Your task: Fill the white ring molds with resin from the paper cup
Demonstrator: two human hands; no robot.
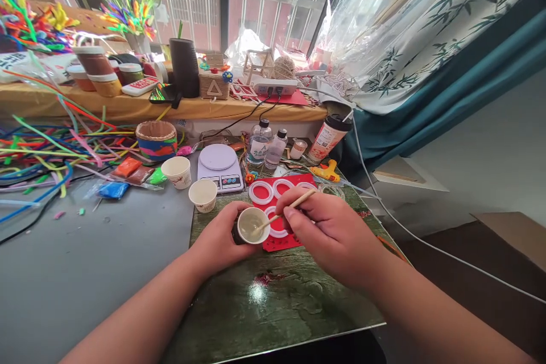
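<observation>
My left hand is wrapped round a small paper cup that holds a clear liquid. Pinched in my right hand is a thin wooden stick, its lower end dipped in the liquid. Behind the cup, white ring molds lie on a red sheet, partly hidden by my right hand. Two more paper cups stand to the left, beside a lilac digital scale. Two clear bottles with black caps stand behind the molds.
A yellow glue gun and a lidded drink cup stand at the back right. A white cable runs down the right side. Pipe cleaners, a colourful basket and clay packets lie at the left.
</observation>
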